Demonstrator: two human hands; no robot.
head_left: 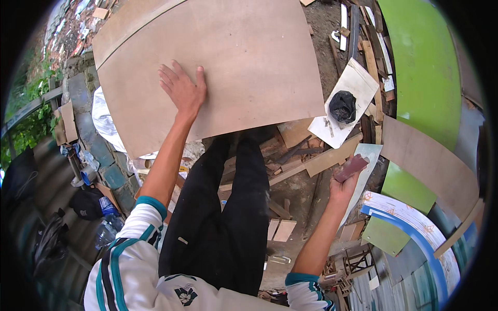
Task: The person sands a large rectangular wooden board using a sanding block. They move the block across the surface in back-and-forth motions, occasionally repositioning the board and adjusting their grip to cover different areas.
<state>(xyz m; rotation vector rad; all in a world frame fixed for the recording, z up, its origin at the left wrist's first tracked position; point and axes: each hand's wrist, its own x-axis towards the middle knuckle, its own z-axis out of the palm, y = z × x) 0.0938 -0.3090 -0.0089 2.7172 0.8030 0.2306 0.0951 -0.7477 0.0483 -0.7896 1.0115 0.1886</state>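
A large light-brown plywood board (249, 57) fills the upper middle of the head view. My left hand (181, 88) lies flat on it with the fingers spread, near its lower left part. Lower right, away from the board, my right hand (343, 185) is raised and grips a small reddish-brown piece of sandpaper (351, 167) between thumb and fingers. My legs in black trousers (228, 217) stand below the board.
A white panel (358, 83) carrying a black plastic bag (342, 106) lies right of the board. Wood offcuts (295, 155) litter the ground. Green curved panels (423, 67), a brown board (430, 160) and a blue-rimmed piece (410, 217) stand at right. Plastic bottles (106, 230) sit at lower left.
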